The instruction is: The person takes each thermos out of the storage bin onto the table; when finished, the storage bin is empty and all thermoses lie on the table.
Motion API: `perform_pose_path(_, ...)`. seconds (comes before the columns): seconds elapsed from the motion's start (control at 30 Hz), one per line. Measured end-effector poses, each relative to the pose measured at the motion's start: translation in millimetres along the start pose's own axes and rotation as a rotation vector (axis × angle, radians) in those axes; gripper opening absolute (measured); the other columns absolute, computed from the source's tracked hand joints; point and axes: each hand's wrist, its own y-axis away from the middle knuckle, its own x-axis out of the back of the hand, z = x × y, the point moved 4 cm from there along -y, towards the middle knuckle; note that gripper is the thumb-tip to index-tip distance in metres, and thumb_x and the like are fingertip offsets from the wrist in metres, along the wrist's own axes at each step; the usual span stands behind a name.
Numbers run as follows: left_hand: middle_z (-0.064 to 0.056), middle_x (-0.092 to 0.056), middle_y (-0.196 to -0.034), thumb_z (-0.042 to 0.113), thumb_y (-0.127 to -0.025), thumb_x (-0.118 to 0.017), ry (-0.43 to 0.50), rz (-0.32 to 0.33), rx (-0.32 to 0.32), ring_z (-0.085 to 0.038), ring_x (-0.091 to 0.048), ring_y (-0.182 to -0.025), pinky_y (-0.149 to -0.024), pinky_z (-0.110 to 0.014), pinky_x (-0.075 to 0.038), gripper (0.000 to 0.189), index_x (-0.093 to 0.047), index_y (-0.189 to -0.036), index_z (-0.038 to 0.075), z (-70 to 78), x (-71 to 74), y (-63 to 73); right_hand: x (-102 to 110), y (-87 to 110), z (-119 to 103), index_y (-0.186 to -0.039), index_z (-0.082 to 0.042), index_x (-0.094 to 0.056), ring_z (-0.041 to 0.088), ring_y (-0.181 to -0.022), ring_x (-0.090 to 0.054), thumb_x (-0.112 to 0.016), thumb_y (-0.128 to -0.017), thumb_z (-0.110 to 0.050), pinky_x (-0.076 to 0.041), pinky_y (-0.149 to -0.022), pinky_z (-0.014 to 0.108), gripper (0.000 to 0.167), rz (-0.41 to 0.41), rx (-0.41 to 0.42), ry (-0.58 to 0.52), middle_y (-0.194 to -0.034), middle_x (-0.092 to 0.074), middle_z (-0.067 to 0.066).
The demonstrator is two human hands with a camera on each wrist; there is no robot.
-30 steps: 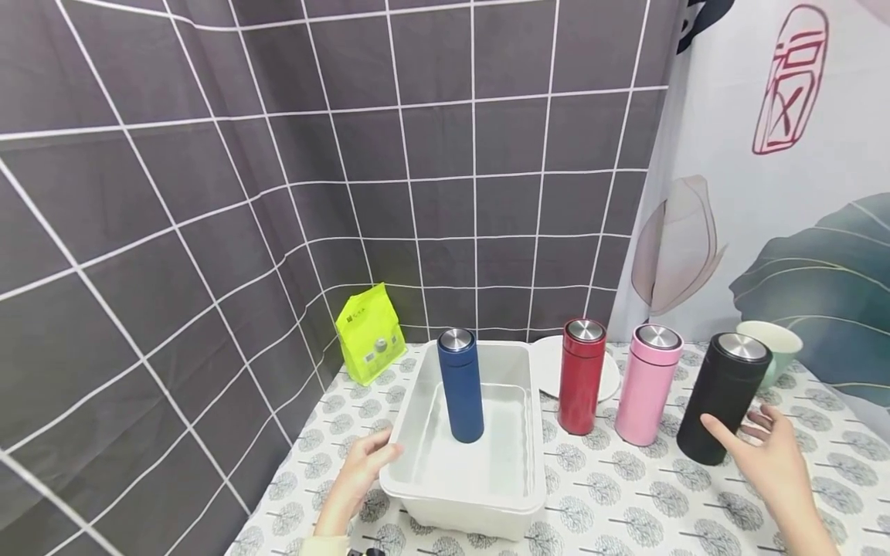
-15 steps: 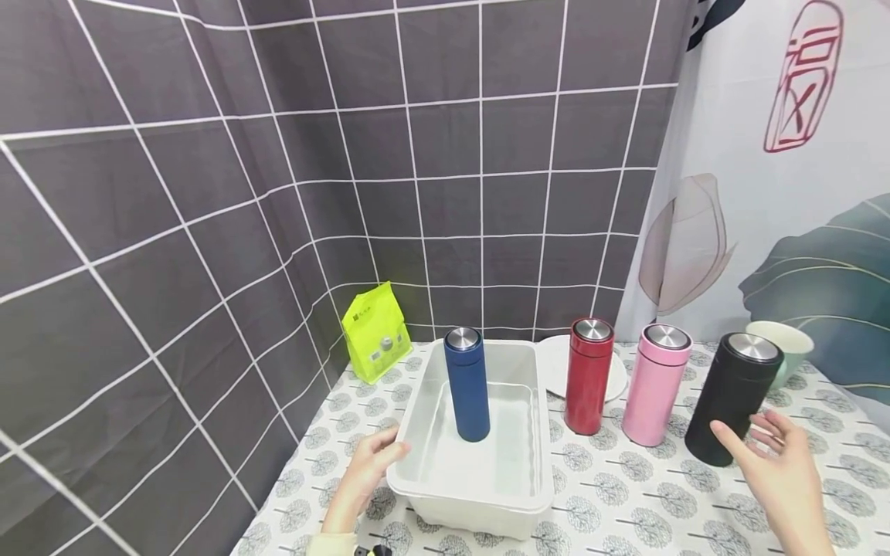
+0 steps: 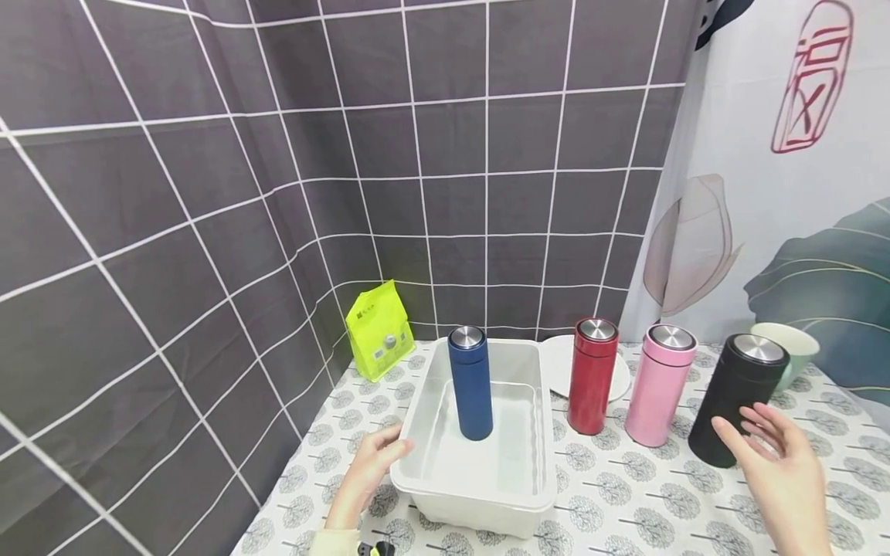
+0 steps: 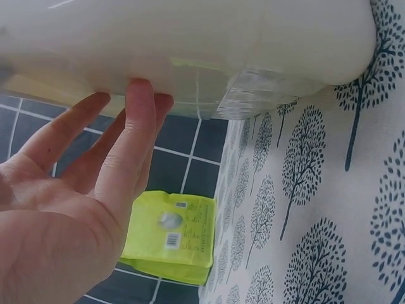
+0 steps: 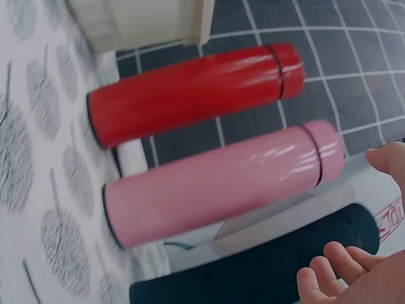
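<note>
My left hand (image 3: 371, 467) touches the near left side of the white plastic bin (image 3: 480, 506). In the left wrist view its fairly straight fingers (image 4: 139, 101) rest against the bin's outer wall. A blue thermos bottle (image 3: 473, 394) stands upright inside the bin. My right hand (image 3: 782, 467) is at the near right side of a black thermos bottle (image 3: 730, 398), thumb and fingers spread apart with no grip on it. Whether the fingertips touch the bottle I cannot tell. Left of the black bottle stand a pink thermos bottle (image 3: 659, 394) and a red one (image 3: 592, 386).
Behind the red bottle lies a white plate (image 3: 556, 363). A pale green cup (image 3: 793, 347) is behind the black bottle. A yellow-green bag (image 3: 380, 336) stands by the tiled-pattern curtain (image 3: 452, 201). The tablecloth (image 3: 591, 494) has a tree print.
The whole head view has shifted, so things appear farther right. My right hand's fingers now overlap the black bottle's right edge more. The left hand stays at the bin; no bottle has moved.
</note>
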Motion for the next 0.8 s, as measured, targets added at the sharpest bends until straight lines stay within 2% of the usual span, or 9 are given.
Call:
perform_pose_path(0.2,-0.027,-0.06,-0.13,0.02,-0.09,-0.058,-0.04,-0.004,0.0,-0.033,-0.065,-0.11,-0.092,-0.037,-0.055,0.053,-0.052,-0.135,-0.007,0.5,0.2,-0.9,-7,8.9,-14,-0.151,-0.014,-0.035,-0.021,-0.095,-0.046,-0.074,-0.087,-0.024,-0.039,-0.077,-0.005,0.075,-0.054,0.046,-0.054,-0.109,-0.048,-0.034)
perform_pose_path(0.4,-0.027,-0.061,-0.128,0.018,-0.09,-0.058,-0.025,-0.003,-0.013,-0.029,-0.066,-0.105,-0.088,-0.035,-0.056,0.051,-0.053,-0.134,-0.007,2.0,-0.1,-1.6,-16,15.5,-26,-0.149,-0.014,-0.036,-0.02,-0.097,-0.049,-0.073,-0.088,-0.021,-0.039,-0.079,-0.003,0.072,-0.075,0.075,-0.075,-0.112,-0.05,-0.032)
perform_pose_path(0.63,-0.028,-0.061,-0.127,0.016,-0.089,-0.058,-0.014,0.012,-0.02,-0.032,-0.067,-0.104,-0.087,-0.036,-0.057,0.05,-0.054,-0.132,-0.008,3.1,-0.1,-0.8,-28,20.1,-42,-0.141,-0.016,-0.045,-0.015,-0.102,-0.054,-0.073,-0.086,-0.008,-0.043,-0.078,-0.003,0.063,-0.159,0.13,-0.321,-0.113,-0.058,-0.024)
perform_pose_path(0.8,-0.029,-0.06,-0.128,0.016,-0.089,-0.059,0.004,0.006,-0.018,-0.035,-0.066,-0.105,-0.086,-0.034,-0.057,0.05,-0.053,-0.133,-0.009,2.6,-1.3,0.1,-34,23.3,-50,-0.144,-0.014,-0.043,-0.014,-0.103,-0.055,-0.072,-0.086,-0.007,-0.043,-0.079,-0.003,0.065,-0.198,0.147,-0.378,-0.115,-0.058,-0.023)
